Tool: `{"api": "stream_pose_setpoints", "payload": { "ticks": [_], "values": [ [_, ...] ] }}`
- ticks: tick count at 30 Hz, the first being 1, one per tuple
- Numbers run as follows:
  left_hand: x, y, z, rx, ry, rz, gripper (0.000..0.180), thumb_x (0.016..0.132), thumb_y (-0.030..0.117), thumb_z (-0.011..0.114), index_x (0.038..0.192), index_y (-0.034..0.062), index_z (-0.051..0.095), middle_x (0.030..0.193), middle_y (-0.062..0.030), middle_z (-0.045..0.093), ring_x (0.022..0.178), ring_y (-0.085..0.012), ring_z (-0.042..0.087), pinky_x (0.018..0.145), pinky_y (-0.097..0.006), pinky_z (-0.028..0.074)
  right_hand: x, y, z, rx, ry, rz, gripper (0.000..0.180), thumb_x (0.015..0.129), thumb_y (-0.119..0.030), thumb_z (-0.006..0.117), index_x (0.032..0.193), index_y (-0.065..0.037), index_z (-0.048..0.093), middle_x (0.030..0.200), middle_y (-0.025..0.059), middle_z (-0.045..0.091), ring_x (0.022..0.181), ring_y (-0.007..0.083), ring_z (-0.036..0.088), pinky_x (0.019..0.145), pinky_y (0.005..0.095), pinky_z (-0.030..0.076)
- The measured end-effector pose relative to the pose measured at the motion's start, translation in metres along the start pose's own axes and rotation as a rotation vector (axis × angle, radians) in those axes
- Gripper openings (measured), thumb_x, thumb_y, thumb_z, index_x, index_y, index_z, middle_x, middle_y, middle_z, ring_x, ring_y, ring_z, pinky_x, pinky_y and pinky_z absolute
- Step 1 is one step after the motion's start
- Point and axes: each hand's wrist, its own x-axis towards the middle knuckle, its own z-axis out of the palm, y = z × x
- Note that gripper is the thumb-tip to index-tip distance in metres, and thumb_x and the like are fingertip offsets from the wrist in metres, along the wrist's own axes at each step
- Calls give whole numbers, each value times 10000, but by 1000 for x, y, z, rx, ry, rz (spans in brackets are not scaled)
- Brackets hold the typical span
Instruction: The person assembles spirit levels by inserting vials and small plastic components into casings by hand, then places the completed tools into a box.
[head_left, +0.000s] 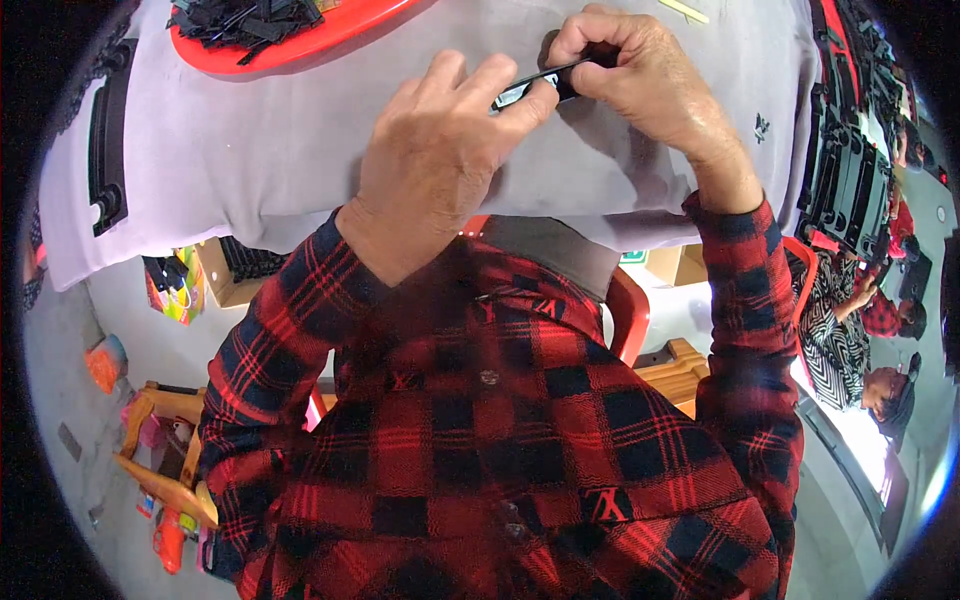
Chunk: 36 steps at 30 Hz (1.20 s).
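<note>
Over the grey tablecloth, my two hands hold a thin, dark, flat piece [526, 90] with a shiny, light-reflecting face between them. My left hand [435, 150] has its thumb and fingers closed around the left end of the piece. The right end is pinched between the thumb and bent fingers of my right hand [645, 80], which hide much of it. Its exact kind cannot be made out. Beyond my left hand stands a red tray [330, 38] heaped with black strips [245, 22].
A long black part [107, 150] lies at the table's left edge. Small dark bits [761, 127] and a pale yellow stick [684, 11] are on the grey tablecloth [270, 150]. Other people [885, 390] sit at the far right beside rows of black parts [850, 170].
</note>
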Motion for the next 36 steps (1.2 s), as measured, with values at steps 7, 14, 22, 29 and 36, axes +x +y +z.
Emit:
{"api": "stream_pose_setpoints", "payload": {
  "ticks": [7,14,22,29,36],
  "values": [
    [-5,-5,1,-109,-54,-4,403,809,138,622,1201,226,653,1072,-9,570,928,-226,560,749,-351,495,-1,-13,-3,46,-30,9,47,833,34,620,858,10,652,869,29,609,772,97,583,710,247,493],
    [-7,-5,4,-149,-33,-8,424,818,131,612,1230,228,636,1118,-6,549,987,-237,534,776,-361,482,-1,-11,-2,105,-47,63,44,837,43,627,852,8,649,866,19,602,769,85,584,690,238,493],
    [-7,-6,5,-88,-4,7,417,822,147,623,1228,240,640,1122,3,549,1008,-239,534,777,-365,487,-1,-13,0,122,-39,98,47,836,55,626,843,13,644,845,23,593,755,89,581,673,238,490],
    [-6,-6,6,-70,7,12,399,807,143,638,1194,239,666,1103,7,545,1009,-237,535,776,-359,502,-3,-11,1,46,6,22,44,815,54,614,831,16,630,847,26,580,761,91,562,683,242,479],
    [-4,-10,7,-81,-23,38,412,796,143,633,1196,237,675,1058,2,545,917,-233,542,734,-351,516,-1,-23,3,21,0,191,32,781,17,633,809,15,618,803,50,575,701,135,554,645,290,473]
  ]
}}
